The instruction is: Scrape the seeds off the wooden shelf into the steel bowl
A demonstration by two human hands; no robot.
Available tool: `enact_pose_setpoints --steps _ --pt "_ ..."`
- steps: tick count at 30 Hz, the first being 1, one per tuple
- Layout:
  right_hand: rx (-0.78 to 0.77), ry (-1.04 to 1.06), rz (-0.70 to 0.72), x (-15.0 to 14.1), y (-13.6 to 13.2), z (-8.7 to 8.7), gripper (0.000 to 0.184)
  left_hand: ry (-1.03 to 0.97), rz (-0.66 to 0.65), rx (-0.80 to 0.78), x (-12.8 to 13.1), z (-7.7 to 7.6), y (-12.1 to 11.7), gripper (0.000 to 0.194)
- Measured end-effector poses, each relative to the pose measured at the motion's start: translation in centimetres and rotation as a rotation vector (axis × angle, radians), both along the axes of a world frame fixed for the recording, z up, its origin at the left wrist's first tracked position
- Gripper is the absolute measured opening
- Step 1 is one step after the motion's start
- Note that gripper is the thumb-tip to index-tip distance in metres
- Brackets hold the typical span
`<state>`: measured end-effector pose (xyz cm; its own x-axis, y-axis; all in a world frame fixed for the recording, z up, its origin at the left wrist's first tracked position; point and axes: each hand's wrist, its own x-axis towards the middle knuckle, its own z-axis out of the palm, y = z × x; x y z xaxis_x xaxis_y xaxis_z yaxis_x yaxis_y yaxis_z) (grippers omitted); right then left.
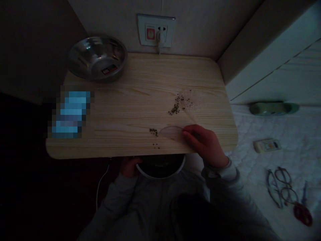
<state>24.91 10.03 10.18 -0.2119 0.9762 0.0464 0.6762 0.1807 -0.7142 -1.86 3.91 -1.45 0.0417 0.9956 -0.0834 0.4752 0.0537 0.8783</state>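
Note:
My right hand [202,142], closed, pinches a thin see-through rounded piece [172,132] low over the table [120,110]; its exact kind is unclear. Just left of that piece lies a small cluster of dark green beans [153,131], with a few loose ones closer to the front edge. Farther back, more beans [175,107] are scattered beside and around a crumpled clear plastic bag [195,100]. Below the front edge, my left hand [130,166] grips the left side of a dark round bowl with a pale rim [160,177]. Its contents are too dark to make out.
A steel basin [97,60] stands at the back left, with a blurred-out lit phone-like screen [71,113] before it. A socket with a plug [156,31] is on the wall. On the white bedding at right lie a remote [267,146] and glasses [284,184].

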Motion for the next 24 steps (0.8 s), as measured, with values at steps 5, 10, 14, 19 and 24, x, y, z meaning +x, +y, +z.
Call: enact_pose_setpoints --steps 5,10,14,19,24 --pt "0.022 -0.004 0.010 -0.5 0.7 0.1 0.015 -0.019 0.029 0.000 0.6 0.4 0.0 0.008" --pt "0.043 -0.026 0.043 -0.8 0.9 0.4 0.014 -0.032 0.010 -0.031 0.3 0.5 0.1 0.010" --pt "0.020 -0.024 0.085 -0.7 0.6 0.5 0.015 -0.034 0.002 -0.018 0.1 0.0 0.0 0.012" --pt "0.022 -0.017 0.076 -0.7 0.5 0.5 0.016 -0.046 0.024 -0.030 0.2 -0.3 -0.3 0.018" --pt "0.015 -0.008 0.131 -0.9 0.4 0.6 0.014 -0.078 0.051 -0.058 0.5 -0.5 -0.4 0.012"
